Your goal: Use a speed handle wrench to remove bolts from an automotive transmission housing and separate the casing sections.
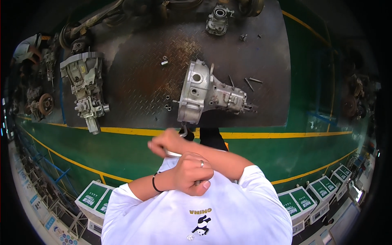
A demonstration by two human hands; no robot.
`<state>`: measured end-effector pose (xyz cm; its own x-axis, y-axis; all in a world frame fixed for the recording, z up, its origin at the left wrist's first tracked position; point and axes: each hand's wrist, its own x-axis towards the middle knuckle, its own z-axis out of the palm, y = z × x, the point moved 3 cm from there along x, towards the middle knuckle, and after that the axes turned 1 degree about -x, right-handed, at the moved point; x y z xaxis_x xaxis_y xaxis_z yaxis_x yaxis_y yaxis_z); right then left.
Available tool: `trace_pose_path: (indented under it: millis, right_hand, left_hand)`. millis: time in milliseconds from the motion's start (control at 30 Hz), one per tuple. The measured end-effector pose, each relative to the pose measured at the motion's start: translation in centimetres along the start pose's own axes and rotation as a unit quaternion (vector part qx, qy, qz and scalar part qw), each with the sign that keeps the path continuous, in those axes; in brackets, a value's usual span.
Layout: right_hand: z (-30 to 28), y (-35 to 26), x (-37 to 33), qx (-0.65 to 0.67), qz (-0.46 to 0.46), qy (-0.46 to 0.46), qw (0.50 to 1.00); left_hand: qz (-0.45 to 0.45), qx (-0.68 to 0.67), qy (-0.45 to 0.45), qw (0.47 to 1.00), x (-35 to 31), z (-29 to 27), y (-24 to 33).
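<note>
Silver metal shows on a bar (174, 154), on the near side of the gearbox (214, 97) lying on the counter (265, 49). The left hand (194, 173) is curled tight and seems to grip the bar. The right hand (167, 143) is curled and blurry beside it; I cannot tell if it holds on. If the left hand gets loose, the bar might slip and bump the right hand. A hard push could make the gearbox fall, since its wide end sits by the counter's edge. The bit of bar that shows runs nearly sideways, its left end tilting a little toward the gearbox. The gearbox's long axis runs sideways too, wide end left, thin end right.
</note>
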<state>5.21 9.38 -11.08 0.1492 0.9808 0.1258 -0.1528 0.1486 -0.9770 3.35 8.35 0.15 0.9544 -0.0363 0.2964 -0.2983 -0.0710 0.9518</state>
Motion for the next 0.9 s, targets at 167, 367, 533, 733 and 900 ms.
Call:
trace_pose_path:
  millis: [167, 367, 533, 733, 900]
  right_hand:
    - [-3.1, 0.4, 0.0, -0.153, -0.022, 0.150, 0.977]
    - [-6.0, -1.0, -6.2, -0.170, -0.009, 0.208, 0.963]
    - [-2.1, -1.4, -11.2, -0.142, -0.030, 0.024, 0.989]
    - [2.3, 0.5, -6.1, -0.155, -0.041, -0.033, 0.987]
    - [-0.6, -0.2, -1.7, -0.156, -0.055, 0.065, 0.984]
  left_hand:
    - [0.031, -0.017, -0.028, 0.999, -3.1, -0.7, 1.4]
    - [0.034, -0.046, 0.111, 0.992, -4.7, -4.1, 1.6]
    - [0.052, -0.035, 0.120, 0.991, -4.0, -3.4, 1.1]
    - [0.037, 0.021, 0.028, 0.999, -0.7, 2.6, -0.1]
    - [0.032, 0.043, 0.003, 0.999, -2.2, 3.1, 0.6]
